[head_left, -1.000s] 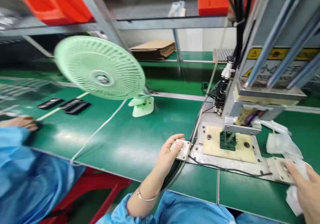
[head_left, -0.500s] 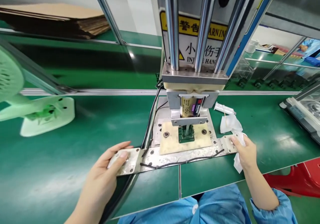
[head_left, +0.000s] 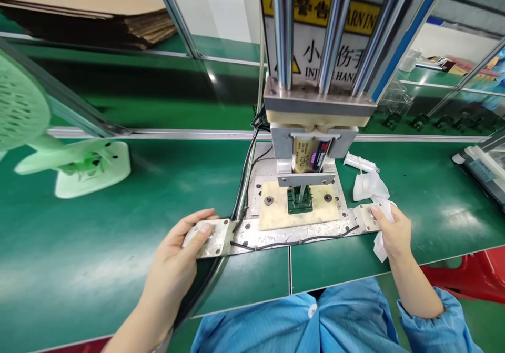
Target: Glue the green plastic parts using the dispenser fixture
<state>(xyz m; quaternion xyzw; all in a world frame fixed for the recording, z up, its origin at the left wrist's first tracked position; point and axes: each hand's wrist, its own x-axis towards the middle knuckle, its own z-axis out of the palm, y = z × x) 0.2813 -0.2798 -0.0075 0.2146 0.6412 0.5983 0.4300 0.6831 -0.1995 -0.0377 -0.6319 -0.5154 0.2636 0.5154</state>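
My left hand [head_left: 173,269] grips the left metal switch plate [head_left: 221,237] of the press base, thumb on its top and fingers around the far edge. At the other end, my right hand [head_left: 397,237] presses its thumb on the right metal switch plate [head_left: 363,217], with a crumpled white wipe [head_left: 380,248] held in the fingers. Between them stands the press head [head_left: 317,106], lowered, with a gold and dark printed cylinder [head_left: 304,154] in its front. Its rod reaches a dark green part [head_left: 294,200] seated in the cream fixture block [head_left: 272,220].
A white syringe-like tube [head_left: 360,162] and another crumpled wipe [head_left: 369,186] lie right of the press. A pale green fan [head_left: 94,169] stands left. Black cables [head_left: 239,200] run beside the base. Cardboard sheets [head_left: 87,6] lie on the back shelf; a red stool [head_left: 469,274] stands at right.
The camera view has shifted, so the scene sits slightly higher and further right. Both hands stay on the switch plates; the press head looks unchanged.
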